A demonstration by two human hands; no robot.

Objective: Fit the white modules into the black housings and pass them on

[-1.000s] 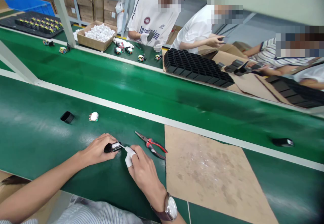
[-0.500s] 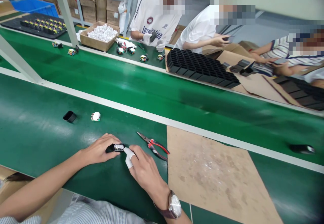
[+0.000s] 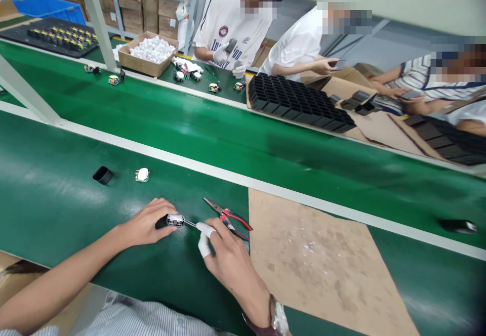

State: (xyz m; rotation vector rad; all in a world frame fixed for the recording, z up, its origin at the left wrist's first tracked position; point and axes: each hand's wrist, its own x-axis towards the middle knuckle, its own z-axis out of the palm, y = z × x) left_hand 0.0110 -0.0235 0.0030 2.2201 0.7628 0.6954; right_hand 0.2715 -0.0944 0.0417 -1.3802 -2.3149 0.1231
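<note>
My left hand [image 3: 154, 220] is closed around a black plastic housing [image 3: 162, 221]. The housing lies on its side, its open end facing right and showing a pale circuit assembly [image 3: 175, 220] inside. From that end a pair of thin pale wires [image 3: 190, 222] runs to my right hand [image 3: 224, 255], which pinches them between finger and thumb in white finger cots [image 3: 205, 240]. Just behind my right hand, long-nose pliers [image 3: 228, 217] with red and black handles lie on the green bench. Farther left stand an empty black housing [image 3: 103, 175] and a small circuit board with a white top [image 3: 142, 175].
A cardboard sheet [image 3: 322, 270] covers the bench on the right. Beyond the pale rail runs a green conveyor [image 3: 182, 118] carrying small boards [image 3: 116, 78] and a black housing [image 3: 457, 225]. Across it, co-workers sit by a black housing tray [image 3: 296, 104] and a box of white parts [image 3: 146, 65].
My right hand has moved right and slightly toward me, away from the housing, and the wires now show stretched between. Boards on the conveyor have shifted right. My left hand stays nearly still.
</note>
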